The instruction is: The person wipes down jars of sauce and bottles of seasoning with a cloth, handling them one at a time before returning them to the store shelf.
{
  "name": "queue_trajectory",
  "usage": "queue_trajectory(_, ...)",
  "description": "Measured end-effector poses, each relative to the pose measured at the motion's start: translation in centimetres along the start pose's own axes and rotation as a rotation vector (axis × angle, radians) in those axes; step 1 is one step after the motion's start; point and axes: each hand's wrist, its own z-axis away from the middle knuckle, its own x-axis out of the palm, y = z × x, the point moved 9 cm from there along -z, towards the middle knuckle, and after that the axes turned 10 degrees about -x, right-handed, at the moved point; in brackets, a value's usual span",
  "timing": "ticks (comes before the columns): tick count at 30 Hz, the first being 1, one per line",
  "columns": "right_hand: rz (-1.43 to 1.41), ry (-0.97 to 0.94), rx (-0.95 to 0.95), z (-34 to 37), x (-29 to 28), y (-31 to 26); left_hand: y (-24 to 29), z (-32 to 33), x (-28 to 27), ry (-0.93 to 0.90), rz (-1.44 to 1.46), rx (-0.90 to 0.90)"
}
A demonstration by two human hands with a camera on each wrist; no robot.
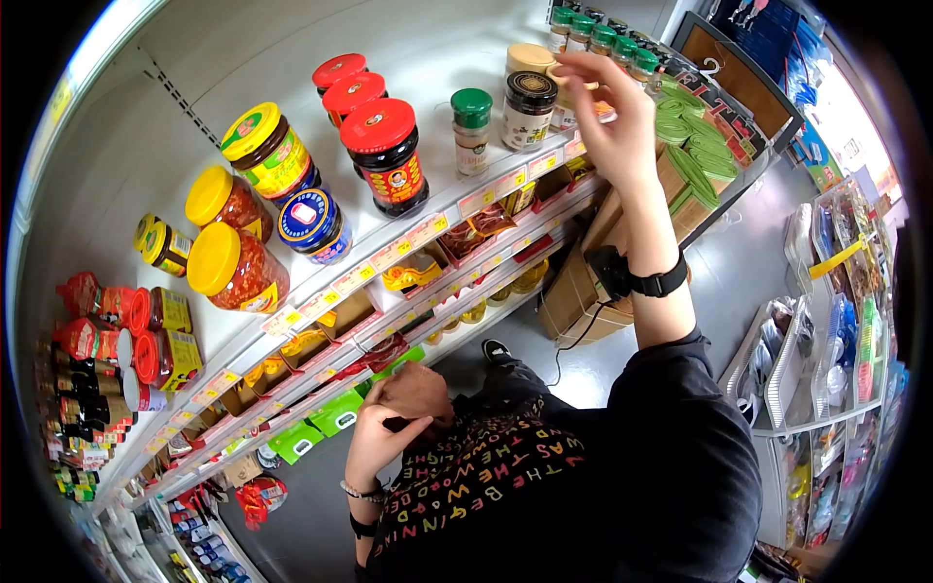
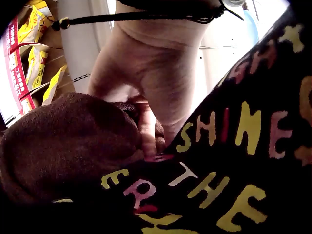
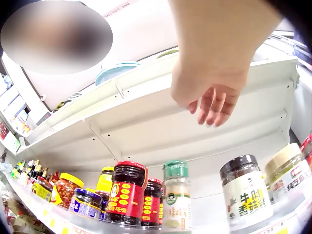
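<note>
My right hand (image 1: 618, 126) is raised over the shelf with loosely bent fingers and nothing in them. Beneath it stand a black-lidded sauce jar (image 1: 528, 124) and cream-lidded jars (image 1: 528, 58). A green-capped spice shaker (image 3: 176, 197) is just to their left, beside red-lidded chili sauce jars (image 3: 127, 192). Low in front of my body, my left hand (image 1: 382, 439) holds a bunched brown cloth (image 1: 418, 391) with thumb and fingers. In the left wrist view the cloth (image 2: 73, 146) hides most of the fingertips, against the black printed shirt (image 2: 243, 161).
Farther left on the shelf (image 1: 292, 340) are yellow-lidded jars (image 1: 233, 267) and a blue-lidded jar (image 1: 313, 225). More green-capped shakers (image 1: 603, 41) line the right end. Cardboard boxes (image 1: 583, 291) stand below, near green packets (image 1: 695, 141). A plastic display rack (image 1: 826, 321) is at the right.
</note>
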Motion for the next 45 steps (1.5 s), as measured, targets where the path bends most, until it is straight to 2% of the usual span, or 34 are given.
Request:
queue_trajectory(3, 0.047, 0.164, 0.066, 1.2, -2.8, 2.7, -0.3, -0.8, 0.2, -0.022, -0.002, -0.006)
queue_trajectory(6, 0.121, 0.185, 0.138, 1.6, -4.3, 4.5, 0.0, -2.0, 0.6, -0.030, 0.006, -0.007)
queue_trajectory(8, 0.231, 0.046, 0.061, 1.0, -3.7, 5.2, 0.5, -3.0, 0.9, -0.031, -0.007, 0.017)
queue_trajectory(9, 0.229, -0.051, 0.104, 0.6, -3.0, 5.3, 0.8, -3.5, 1.1, -0.031, -0.016, 0.037)
queue_trajectory(11, 0.285, -0.211, -0.101, -0.1, -1.0, 4.9, 1.3, -4.7, 1.7, -0.051, -0.052, 0.049)
queue_trajectory(13, 0.216, -0.344, -0.091, -0.3, 1.3, 5.5, 2.2, -5.8, 2.5, -0.071, -0.088, 0.063)
queue_trajectory(15, 0.331, -0.417, -0.161, -0.1, 3.1, 5.5, 3.4, -6.9, 3.0, -0.062, -0.054, 0.053)
queue_trajectory(18, 0.255, -0.503, -0.222, 0.4, 5.5, 6.7, 4.6, -8.1, 4.1, -0.075, -0.048, 0.064)
queue_trajectory(21, 0.130, -0.563, -0.137, 0.3, 6.2, 8.1, 4.7, -9.4, 4.8, -0.085, -0.043, 0.033)
queue_trajectory(26, 0.039, -0.472, -0.253, 0.2, 6.0, 7.2, 4.6, -10.9, 6.2, -0.078, -0.063, 0.025)
queue_trajectory(29, -0.010, -0.531, -0.184, 0.3, 6.2, 7.4, 4.9, -11.6, 6.6, -0.038, -0.088, 0.004)
queue_trajectory(33, -0.004, -0.518, -0.210, 0.2, 5.5, 7.1, 5.3, -12.0, 7.1, -0.001, -0.089, -0.038)
queue_trajectory(36, -0.099, -0.299, -0.072, -1.1, 1.0, 7.7, 5.3, -12.2, 7.2, 0.051, -0.074, -0.054)
queue_trajectory(37, -0.098, -0.109, -0.097, -0.9, -0.9, 8.4, 5.2, -12.3, 7.2, 0.066, -0.078, -0.051)
queue_trajectory(39, -0.065, 0.040, -0.040, -0.2, -3.6, 10.3, 5.2, -12.5, 7.4, 0.089, -0.082, -0.054)
queue_trajectory(41, -0.148, 0.203, 0.054, 0.6, -5.8, 11.4, 5.3, -12.8, 7.6, 0.101, -0.093, -0.080)
queue_trajectory(45, -0.111, 0.272, 0.120, 2.4, -7.4, 13.5, 5.8, -13.8, 8.4, 0.102, -0.101, -0.091)
